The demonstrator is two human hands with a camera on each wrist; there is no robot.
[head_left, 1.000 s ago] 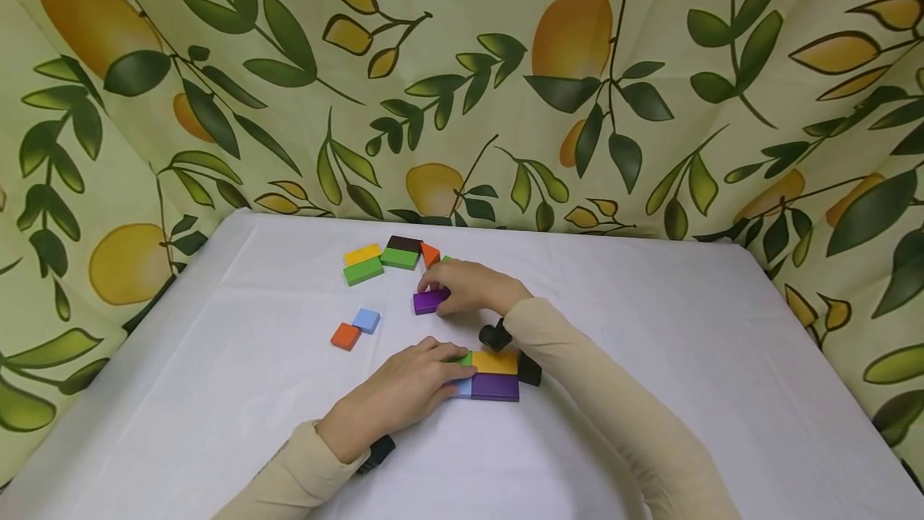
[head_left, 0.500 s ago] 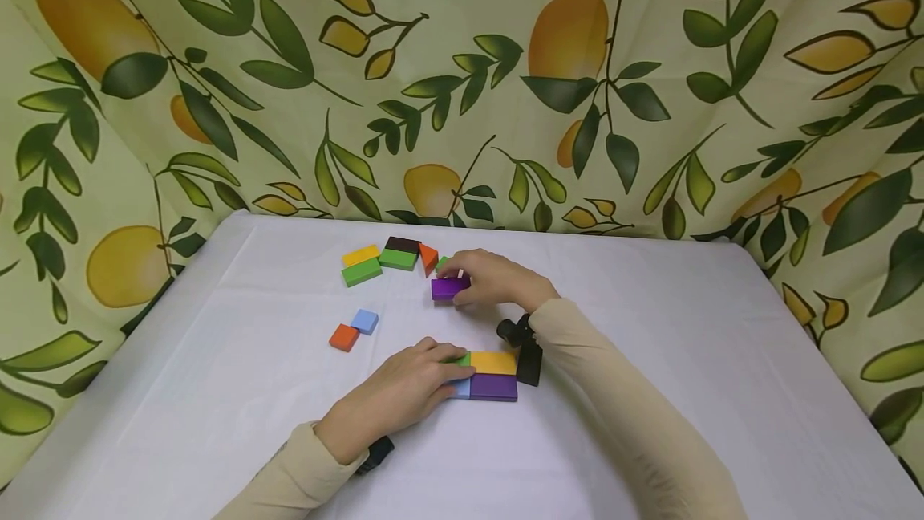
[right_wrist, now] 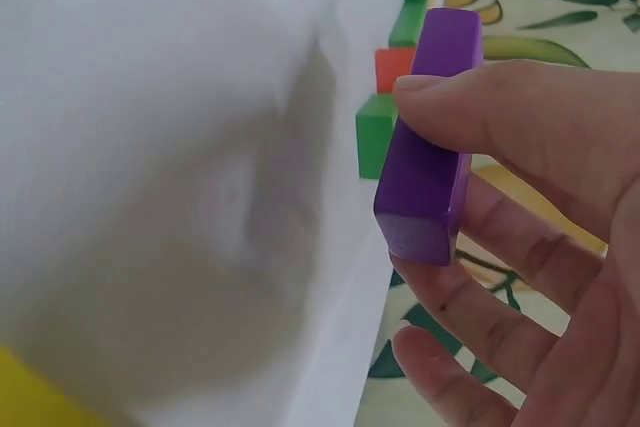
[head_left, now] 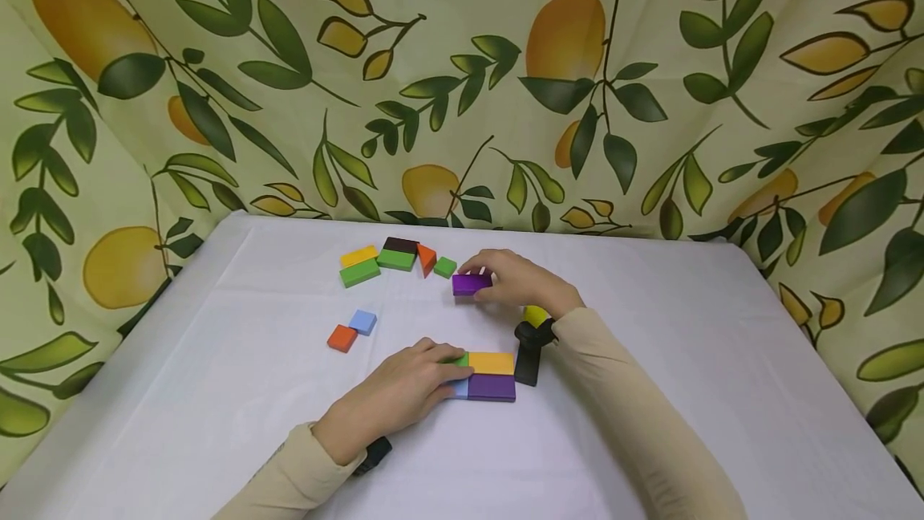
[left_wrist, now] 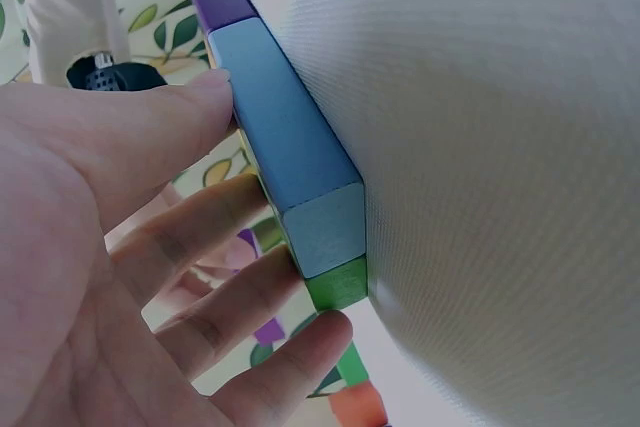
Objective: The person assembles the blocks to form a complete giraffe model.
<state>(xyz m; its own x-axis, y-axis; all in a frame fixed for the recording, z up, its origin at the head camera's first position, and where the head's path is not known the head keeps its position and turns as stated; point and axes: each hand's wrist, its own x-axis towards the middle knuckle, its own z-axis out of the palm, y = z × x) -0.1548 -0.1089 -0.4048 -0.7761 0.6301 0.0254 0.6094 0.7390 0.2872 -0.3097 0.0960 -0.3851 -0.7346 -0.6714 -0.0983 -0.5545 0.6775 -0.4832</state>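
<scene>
My right hand (head_left: 516, 277) pinches a purple rectangular block (right_wrist: 430, 152) between thumb and fingers, above the white cloth. Nearer the front, my left hand (head_left: 400, 383) rests its thumb and fingers on a flat group of blocks. In that group, a light blue block (left_wrist: 290, 117) and a green block (left_wrist: 338, 285) lie partly under the fingers. A yellow block (head_left: 492, 363) and a second purple block (head_left: 492, 388) adjoin them on the right. A black block (head_left: 528, 366) stands at the group's right end, with a yellow piece (head_left: 536, 315) partly hidden behind the right wrist.
At the back lie a yellow block (head_left: 358, 255), green blocks (head_left: 359, 272), a dark block (head_left: 401, 245), an orange triangular block (head_left: 427, 260) and a small green block (head_left: 445, 266). An orange-red square (head_left: 342, 338) and a light blue square (head_left: 363, 322) lie at left. A patterned curtain (head_left: 462, 103) hangs behind.
My right hand has carried the purple block to the right and slightly back, uncovering the small green block and the yellow piece. My left hand stays on the group.
</scene>
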